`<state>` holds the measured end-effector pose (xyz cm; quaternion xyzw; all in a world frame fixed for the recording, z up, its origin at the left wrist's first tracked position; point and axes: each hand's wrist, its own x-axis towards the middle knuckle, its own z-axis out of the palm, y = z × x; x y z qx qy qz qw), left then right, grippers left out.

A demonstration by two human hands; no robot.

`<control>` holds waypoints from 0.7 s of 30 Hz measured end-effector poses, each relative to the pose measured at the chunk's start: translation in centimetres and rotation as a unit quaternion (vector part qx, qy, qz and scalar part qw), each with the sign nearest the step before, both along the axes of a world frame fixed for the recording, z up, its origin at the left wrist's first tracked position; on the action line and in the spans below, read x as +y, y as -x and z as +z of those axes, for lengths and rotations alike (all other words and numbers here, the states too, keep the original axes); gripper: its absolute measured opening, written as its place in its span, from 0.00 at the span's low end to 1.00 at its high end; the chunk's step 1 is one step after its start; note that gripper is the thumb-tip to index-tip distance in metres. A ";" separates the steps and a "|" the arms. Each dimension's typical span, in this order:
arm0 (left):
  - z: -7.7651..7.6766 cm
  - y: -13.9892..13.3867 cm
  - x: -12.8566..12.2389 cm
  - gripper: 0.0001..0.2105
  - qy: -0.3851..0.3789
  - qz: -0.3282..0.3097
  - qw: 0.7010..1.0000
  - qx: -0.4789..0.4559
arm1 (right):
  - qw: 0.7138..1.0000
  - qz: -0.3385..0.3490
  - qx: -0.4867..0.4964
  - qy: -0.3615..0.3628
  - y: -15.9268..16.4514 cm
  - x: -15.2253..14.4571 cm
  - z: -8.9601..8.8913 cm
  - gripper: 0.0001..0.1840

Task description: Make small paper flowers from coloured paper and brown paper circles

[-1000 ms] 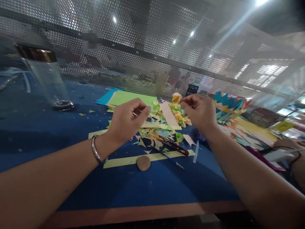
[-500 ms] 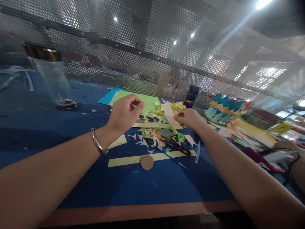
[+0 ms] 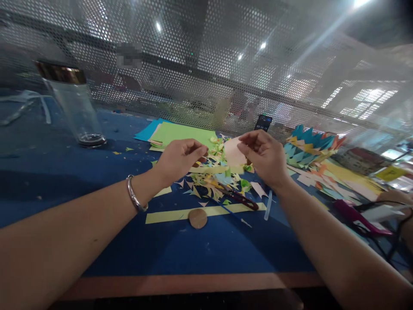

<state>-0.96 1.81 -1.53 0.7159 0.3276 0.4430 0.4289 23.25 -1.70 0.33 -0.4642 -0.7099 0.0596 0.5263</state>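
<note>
My right hand (image 3: pixel 264 155) pinches a pale pink paper strip (image 3: pixel 235 153) at its upper edge and holds it up over a heap of paper scraps (image 3: pixel 209 183). To the left of it, my left hand (image 3: pixel 183 158), with a silver bangle at the wrist, has its fingers curled against the thumb; whatever may be between them is hidden. Below the hands lie a long pale yellow paper strip (image 3: pixel 167 215), a round brown disc (image 3: pixel 198 218) resting on it, a thin blue stick (image 3: pixel 230 211), a dark red handled tool (image 3: pixel 245 200) and a translucent tube (image 3: pixel 268 206).
Green paper sheets (image 3: pixel 183 131) lie stacked behind my left hand. A glass bottle (image 3: pixel 75 107) stands at the left. To the right are a zigzag-edged paper crown (image 3: pixel 306 146), a phone (image 3: pixel 263 122), a magenta object (image 3: pixel 358 219) and another person's arm (image 3: pixel 395 198). A perforated screen (image 3: pixel 180 82) rises behind.
My right hand has risen and turned, lifting the pale pink strip off the scraps. My left hand has moved right and slightly down, closer to it.
</note>
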 end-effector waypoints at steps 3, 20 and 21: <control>-0.3 -0.6 -0.6 0.16 0.120 -0.091 0.988 -0.038 | 0.998 0.058 0.029 0.022 1.7 -1.1 -0.2 0.07; 0.6 -1.1 -0.9 0.12 0.171 -0.100 0.971 -0.133 | 0.991 0.085 -0.067 0.075 3.4 -2.4 -1.0 0.08; 0.6 -1.0 -0.6 0.12 0.160 -0.071 0.975 -0.139 | 0.991 0.077 -0.083 0.070 3.4 -2.4 -1.0 0.08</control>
